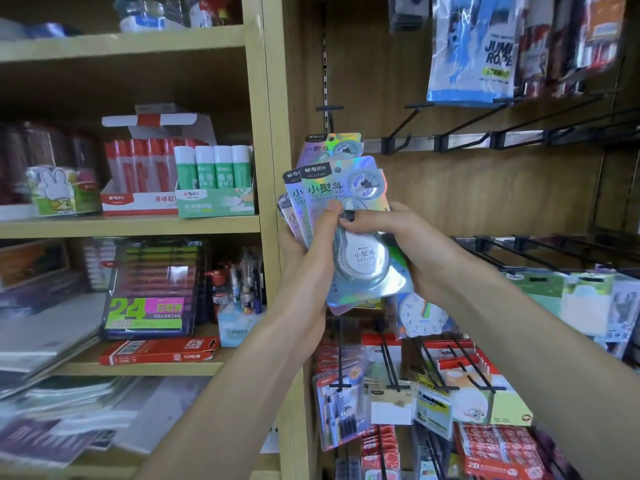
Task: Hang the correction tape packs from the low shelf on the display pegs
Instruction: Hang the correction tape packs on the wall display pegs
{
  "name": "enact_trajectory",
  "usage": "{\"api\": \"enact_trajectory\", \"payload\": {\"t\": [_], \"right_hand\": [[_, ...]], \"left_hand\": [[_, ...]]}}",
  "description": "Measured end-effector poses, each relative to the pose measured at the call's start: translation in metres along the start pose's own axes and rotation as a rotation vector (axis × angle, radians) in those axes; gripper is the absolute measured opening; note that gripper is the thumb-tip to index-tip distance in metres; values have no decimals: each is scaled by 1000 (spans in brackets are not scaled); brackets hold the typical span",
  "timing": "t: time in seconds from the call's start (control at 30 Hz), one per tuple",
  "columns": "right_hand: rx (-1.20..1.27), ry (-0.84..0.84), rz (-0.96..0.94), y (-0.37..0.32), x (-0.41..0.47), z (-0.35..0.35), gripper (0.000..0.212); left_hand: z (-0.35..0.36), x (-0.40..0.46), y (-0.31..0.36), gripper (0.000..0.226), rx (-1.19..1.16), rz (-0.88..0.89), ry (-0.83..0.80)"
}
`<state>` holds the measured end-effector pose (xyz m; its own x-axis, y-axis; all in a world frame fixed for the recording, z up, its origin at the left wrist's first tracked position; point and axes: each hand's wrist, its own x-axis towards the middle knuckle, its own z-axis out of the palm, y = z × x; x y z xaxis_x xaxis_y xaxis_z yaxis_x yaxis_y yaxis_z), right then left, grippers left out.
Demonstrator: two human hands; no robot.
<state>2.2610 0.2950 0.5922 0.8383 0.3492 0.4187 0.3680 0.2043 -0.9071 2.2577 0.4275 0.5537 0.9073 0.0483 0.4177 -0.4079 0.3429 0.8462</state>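
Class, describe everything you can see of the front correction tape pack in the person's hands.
The front correction tape pack is a shiny holographic card with a dark header strip, printed characters and a clear blister over a white, rounded dispenser. It stands roughly upright, tilted slightly, at the front of a fanned stack of like packs before the wooden panel, below the empty pegs. The left hand grips the stack with its thumb on the front card; the right hand pinches the blister's top.

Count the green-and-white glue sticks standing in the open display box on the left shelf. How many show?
4. The glue sticks stand side by side in the green display box: first, second, third, fourth. More may be hidden behind this front row.
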Motion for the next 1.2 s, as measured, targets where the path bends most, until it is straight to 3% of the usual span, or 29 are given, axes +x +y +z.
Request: {"api": "enact_trajectory", "payload": {"t": [0.1,0.3,0.5,0.77,0.97,1.13,1.2], "right_hand": [[21,29,19,4,1,2,25],[44,29,3,6,-3,5,19],[83,14,-1,5,1,6,21],[82,-41,18,-1,6,5,38],[99,-77,80,-3,9,-1,16],[109,4,97,-13,14,-16,22],[112,31,111,-15,20,-25,26]], "left_hand": [[-2,1,0,68,20,5,22],[-4,4,-6,98,84,35,79],[-7,11,-5,86,141,28,70],[-5,15,-1,96,122,13,53],[-1,21,-3,98,154,-39,40],[11,31,0,117,185,-137,61],[19,36,2,103,170,-178,58]]}}
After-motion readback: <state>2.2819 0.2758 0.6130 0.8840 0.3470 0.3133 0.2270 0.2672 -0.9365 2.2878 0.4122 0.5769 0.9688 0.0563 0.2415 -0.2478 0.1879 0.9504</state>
